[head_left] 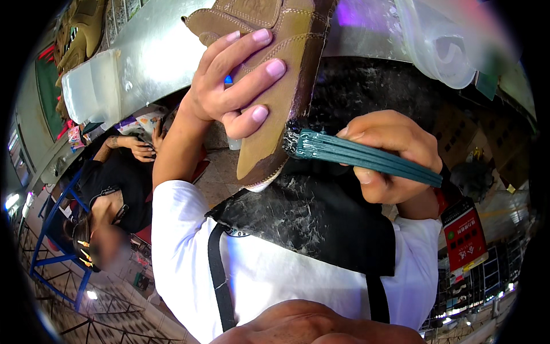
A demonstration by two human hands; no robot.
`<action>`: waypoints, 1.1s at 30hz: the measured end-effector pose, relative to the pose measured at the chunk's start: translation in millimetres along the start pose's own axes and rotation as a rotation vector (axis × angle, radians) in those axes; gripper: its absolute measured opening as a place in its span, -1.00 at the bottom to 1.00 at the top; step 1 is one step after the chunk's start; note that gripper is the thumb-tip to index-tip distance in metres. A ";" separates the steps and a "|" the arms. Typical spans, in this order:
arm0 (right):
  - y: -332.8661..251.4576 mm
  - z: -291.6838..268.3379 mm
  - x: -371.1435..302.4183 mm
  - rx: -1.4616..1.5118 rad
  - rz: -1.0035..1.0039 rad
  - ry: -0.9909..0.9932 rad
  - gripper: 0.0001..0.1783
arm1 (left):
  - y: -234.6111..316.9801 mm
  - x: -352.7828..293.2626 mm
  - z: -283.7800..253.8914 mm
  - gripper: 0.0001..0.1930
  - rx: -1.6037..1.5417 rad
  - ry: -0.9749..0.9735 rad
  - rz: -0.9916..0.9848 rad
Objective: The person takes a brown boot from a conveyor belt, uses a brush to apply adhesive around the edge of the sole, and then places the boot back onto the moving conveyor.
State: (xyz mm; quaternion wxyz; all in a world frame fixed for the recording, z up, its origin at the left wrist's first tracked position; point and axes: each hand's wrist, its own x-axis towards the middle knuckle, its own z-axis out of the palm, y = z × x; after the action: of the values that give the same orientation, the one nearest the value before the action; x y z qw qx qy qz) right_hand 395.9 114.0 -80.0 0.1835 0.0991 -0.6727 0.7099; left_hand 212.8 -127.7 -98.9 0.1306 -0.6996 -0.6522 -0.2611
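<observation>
My left hand [232,83] grips a brown stitched shoe upper [295,69], its fingers spread across the side and the thumb hidden behind. The upper is tilted, one rounded end hanging down over my black apron [321,223]. In my right hand [395,152] is a brush with a flat, ridged green handle [361,157], closed between thumb and fingers. Dark bristles [292,136], streaked with something whitish and wet, touch the lower edge of the upper. The apron is smeared with pale residue.
A shiny metal worktop [157,51] runs across the far side. Translucent plastic containers stand at its left [91,89] and right [444,54]. More brown shoes [83,34] lie far left. A co-worker [112,183] sits at left beside a blue frame [48,252]. A red box [465,236] is at right.
</observation>
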 end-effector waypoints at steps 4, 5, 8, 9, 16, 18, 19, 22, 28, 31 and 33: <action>-8.1 6.4 -4.8 -0.026 -0.052 0.023 -0.68 | -1.1 11.1 -2.2 -0.59 0.040 0.008 0.018; -11.7 9.0 -7.5 -0.021 -0.056 0.035 -0.68 | -1.3 12.1 -0.2 -0.57 0.053 0.024 0.037; -20.6 13.8 -13.9 -0.076 -0.084 0.052 -0.69 | -0.5 15.7 2.0 -0.52 0.085 0.056 0.050; -24.3 13.8 -15.1 -0.102 -0.085 0.056 -0.69 | 1.1 18.0 1.4 -0.51 0.096 0.059 0.043; -57.5 11.8 -13.3 -0.282 -0.061 0.073 -0.68 | 12.2 35.9 3.4 -0.46 0.198 0.083 -0.017; -62.3 3.5 -7.0 -0.311 -0.070 0.025 -0.67 | 14.0 37.8 5.1 -0.46 0.235 0.077 -0.014; -68.1 -3.2 -2.9 -0.323 -0.054 -0.017 -0.66 | 15.7 38.9 6.5 -0.45 0.255 0.073 -0.008; -76.3 -16.8 10.6 -0.322 -0.037 -0.118 -0.66 | 18.8 43.2 6.8 -0.47 0.277 0.061 -0.017; -83.5 -32.5 18.3 0.052 0.257 -0.010 -0.79 | 23.1 48.3 6.2 -0.52 0.255 0.087 -0.079; -74.0 -14.3 7.8 0.587 0.568 0.402 -0.78 | 21.6 51.8 10.4 -0.54 0.244 0.146 -0.083; -57.6 5.9 5.5 0.767 0.551 0.622 -0.74 | 20.9 55.4 12.6 -0.55 0.236 0.187 -0.092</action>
State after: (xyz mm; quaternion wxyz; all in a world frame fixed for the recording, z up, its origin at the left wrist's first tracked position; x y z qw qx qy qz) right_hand 413.0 110.4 -24.5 0.1317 -0.2345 -0.2819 0.9210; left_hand 236.4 -76.8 -76.3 0.2600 -0.6213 -0.6948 -0.2522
